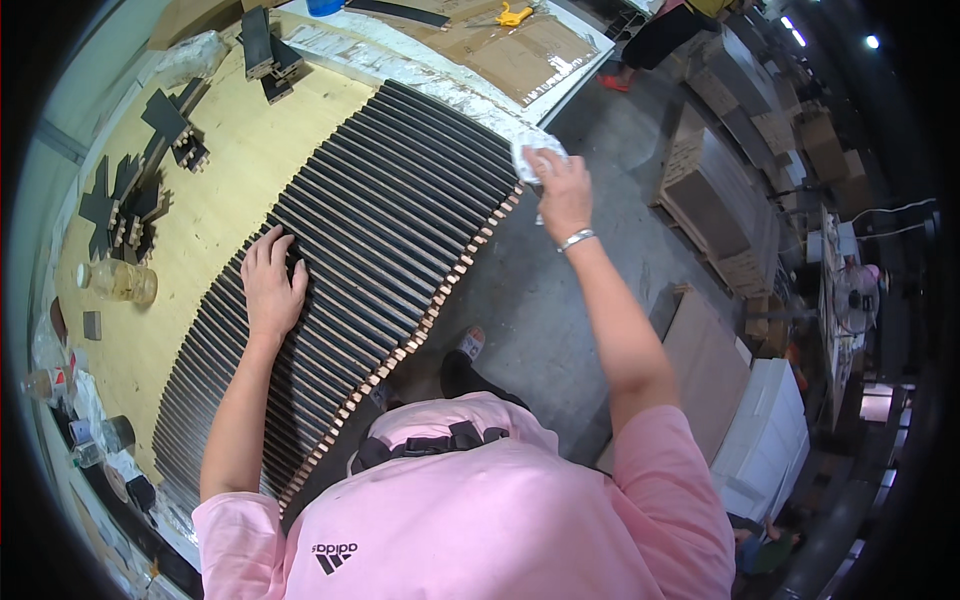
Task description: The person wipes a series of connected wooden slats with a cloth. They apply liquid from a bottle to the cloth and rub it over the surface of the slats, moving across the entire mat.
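Note:
Many long black strips (400, 190) with pale wooden ends lie side by side in a wide row across the tabletop, their near ends jutting past its edge. My left hand (270, 288) rests palm down on the strips near their far ends, fingers stretched out. At the row's far right corner, my right hand (562, 188) grips a crumpled white cloth (524, 160). The cloth touches the end of the last strips and partly hangs below my hand.
Stacked dark wooden pieces (168, 118) and a bottle of yellowish liquid (122, 282) stand on the light wooden tabletop (215, 215). Beyond are flattened cardboard (500, 50) and a yellow tool (515, 14). Cartons (715, 195) are piled on the floor to the right; a person (660, 38) stands far off.

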`<state>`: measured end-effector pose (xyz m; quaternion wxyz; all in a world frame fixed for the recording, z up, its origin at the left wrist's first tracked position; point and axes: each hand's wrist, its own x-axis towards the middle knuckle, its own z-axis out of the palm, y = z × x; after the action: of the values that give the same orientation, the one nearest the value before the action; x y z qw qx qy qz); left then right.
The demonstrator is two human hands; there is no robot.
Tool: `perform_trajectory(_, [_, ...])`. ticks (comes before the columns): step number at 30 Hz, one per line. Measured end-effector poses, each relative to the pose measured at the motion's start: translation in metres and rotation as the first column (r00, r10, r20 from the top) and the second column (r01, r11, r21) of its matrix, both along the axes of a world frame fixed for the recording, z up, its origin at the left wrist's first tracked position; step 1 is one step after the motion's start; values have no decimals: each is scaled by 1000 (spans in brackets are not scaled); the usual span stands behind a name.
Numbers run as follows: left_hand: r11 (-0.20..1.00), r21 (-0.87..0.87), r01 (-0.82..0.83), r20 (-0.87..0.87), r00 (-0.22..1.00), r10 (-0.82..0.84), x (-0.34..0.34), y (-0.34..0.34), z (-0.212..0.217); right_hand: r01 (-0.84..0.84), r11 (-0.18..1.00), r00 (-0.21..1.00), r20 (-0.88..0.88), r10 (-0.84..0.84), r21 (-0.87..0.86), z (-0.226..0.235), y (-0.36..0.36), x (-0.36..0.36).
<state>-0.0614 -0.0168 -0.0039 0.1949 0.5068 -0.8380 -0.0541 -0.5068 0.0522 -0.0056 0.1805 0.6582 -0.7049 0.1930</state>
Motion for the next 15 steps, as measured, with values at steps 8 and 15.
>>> perform_trajectory(8, [1000, -4, -14, -16, 1000, 14, 3, 1, -1, 169, 947, 981, 44, -188, 272, -49, 83, -14])
perform_trajectory(15, [1000, -7, -15, 17, 1000, 15, 2, 1, -2, 80, 994, 990, 126, -70, -78, -8, 25, 40])
